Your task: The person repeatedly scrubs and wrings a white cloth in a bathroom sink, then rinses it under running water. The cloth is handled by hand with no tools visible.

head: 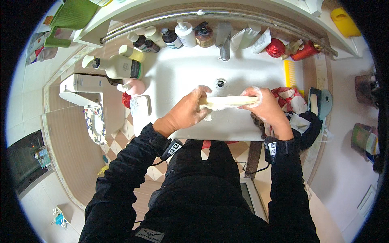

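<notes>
A pale yellow cloth (pixel 228 102) is stretched in a narrow band between my two hands, over the white washbasin (pixel 188 71). My left hand (pixel 187 108) grips its left end, with the thumb below and fingers above. The other end sits in my right hand (pixel 267 104). White suds cling to the fingers of both hands. Just beyond the cloth is the drain hole (pixel 221 83), and the metal faucet (pixel 225 48) stands behind it. To the right of my right hand, a heap of red, white and dark fabric (pixel 290 101) lies on the basin's edge.
Several bottles line the back rim, including a white pump bottle (pixel 184 34) and an amber one (pixel 204 35). Tubes (pixel 262 41) stand right of the faucet. A yellow brush (pixel 289 73) lies at right, a soap box (pixel 140 106) at left. A toilet (pixel 100 91) is further left.
</notes>
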`<state>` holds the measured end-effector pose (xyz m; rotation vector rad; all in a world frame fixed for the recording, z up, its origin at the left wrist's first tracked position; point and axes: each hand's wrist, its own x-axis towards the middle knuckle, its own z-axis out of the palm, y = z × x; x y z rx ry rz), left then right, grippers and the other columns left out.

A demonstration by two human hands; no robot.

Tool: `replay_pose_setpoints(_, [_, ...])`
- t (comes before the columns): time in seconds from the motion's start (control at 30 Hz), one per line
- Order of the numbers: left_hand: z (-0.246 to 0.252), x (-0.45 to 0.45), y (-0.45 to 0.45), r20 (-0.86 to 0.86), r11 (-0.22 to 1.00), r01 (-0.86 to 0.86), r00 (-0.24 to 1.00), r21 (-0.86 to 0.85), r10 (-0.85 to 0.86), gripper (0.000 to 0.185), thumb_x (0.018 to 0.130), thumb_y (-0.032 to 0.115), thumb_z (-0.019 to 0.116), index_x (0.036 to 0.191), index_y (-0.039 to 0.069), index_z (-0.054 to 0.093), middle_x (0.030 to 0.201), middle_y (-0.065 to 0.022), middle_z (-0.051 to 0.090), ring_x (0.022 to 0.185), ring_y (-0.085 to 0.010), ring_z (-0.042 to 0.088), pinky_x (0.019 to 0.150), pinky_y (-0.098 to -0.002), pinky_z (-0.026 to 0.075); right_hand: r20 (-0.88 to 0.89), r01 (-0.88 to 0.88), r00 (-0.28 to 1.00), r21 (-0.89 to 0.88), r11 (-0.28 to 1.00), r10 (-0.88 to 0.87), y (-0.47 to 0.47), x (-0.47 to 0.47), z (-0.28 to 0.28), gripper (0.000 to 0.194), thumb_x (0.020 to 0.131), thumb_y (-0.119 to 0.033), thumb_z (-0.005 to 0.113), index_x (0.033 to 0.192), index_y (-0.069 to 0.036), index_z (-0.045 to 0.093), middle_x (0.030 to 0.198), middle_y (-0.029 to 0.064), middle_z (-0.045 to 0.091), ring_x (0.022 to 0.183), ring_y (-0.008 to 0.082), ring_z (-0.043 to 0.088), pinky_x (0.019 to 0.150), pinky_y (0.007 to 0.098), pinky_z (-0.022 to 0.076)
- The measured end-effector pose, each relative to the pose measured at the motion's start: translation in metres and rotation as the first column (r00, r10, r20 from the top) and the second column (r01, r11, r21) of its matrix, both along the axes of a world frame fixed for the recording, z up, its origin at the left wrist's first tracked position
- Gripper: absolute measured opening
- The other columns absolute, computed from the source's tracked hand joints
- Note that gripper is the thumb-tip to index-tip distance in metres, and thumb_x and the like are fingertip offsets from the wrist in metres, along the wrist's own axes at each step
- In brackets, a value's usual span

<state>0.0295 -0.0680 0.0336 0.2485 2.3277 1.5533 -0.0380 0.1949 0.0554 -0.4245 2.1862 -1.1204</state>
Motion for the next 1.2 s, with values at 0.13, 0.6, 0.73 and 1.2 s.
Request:
replay_pose_setpoints(0.13, [-0.005, -0.007, -0.005, 0.101, 0.996, 0.084, 0.991, -0.007, -0.082, 0.033, 0.095, 0.027, 0.057, 0.112, -0.001, 0.055, 0.091, -0.0096, 0.055, 0.084, -0.0174, 0.051, 0.078, -0.0286, 0.043, 0.382, 0.418, 0.880, -0.346, 0.840, -0.281, 0.001, 0.003, -0.018, 0.026, 0.082, -0.005, 0.069, 0.105, 0.000, 0.061, 0.098, 0.0094, 0.066, 0.092, 0.0174, 0.063, 0.081, 0.0310, 0.0501])
replay_pose_setpoints(0.6, [-0.063, 0.005, 0.077, 0.442, 0.710, -0.618, 0.770, 0.338, 0.460, 0.045, 0.101, 0.041, 0.038, 0.099, -0.001, 0.055, 0.080, -0.0097, 0.061, 0.070, -0.0170, 0.058, 0.064, -0.0315, 0.050, 0.207, 0.676, 0.737, -0.201, 0.709, -0.644, -0.104, 0.047, -0.083, 0.030, 0.097, -0.029, 0.054, 0.101, 0.001, 0.058, 0.087, 0.0110, 0.065, 0.079, 0.0167, 0.063, 0.071, 0.0298, 0.0507])
replay_pose_setpoints(0.73, [-0.047, -0.002, 0.076, 0.157, 0.874, -0.443, 0.895, 0.200, 0.417, 0.050, 0.103, 0.037, 0.031, 0.095, -0.006, 0.055, 0.071, -0.0101, 0.058, 0.062, -0.0170, 0.056, 0.058, -0.0332, 0.049, 0.716, 0.871, 0.483, -0.452, 0.193, -0.503, -0.096, 0.033, -0.086, 0.021, 0.099, -0.019, 0.050, 0.103, 0.000, 0.055, 0.088, 0.0077, 0.062, 0.080, 0.0157, 0.062, 0.071, 0.0291, 0.0510])
replay_pose_setpoints(1.2, [-0.054, 0.003, 0.073, -0.050, 0.946, -0.296, 0.951, 0.130, 0.305, 0.031, 0.100, 0.026, 0.047, 0.090, -0.001, 0.058, 0.078, -0.0058, 0.060, 0.072, -0.0122, 0.053, 0.064, -0.0306, 0.048, 0.635, 0.839, 0.544, -0.427, 0.338, -0.548, -0.070, 0.020, -0.077, 0.025, 0.097, -0.026, 0.054, 0.094, -0.002, 0.052, 0.077, 0.0055, 0.056, 0.068, 0.0149, 0.058, 0.063, 0.0266, 0.0497])
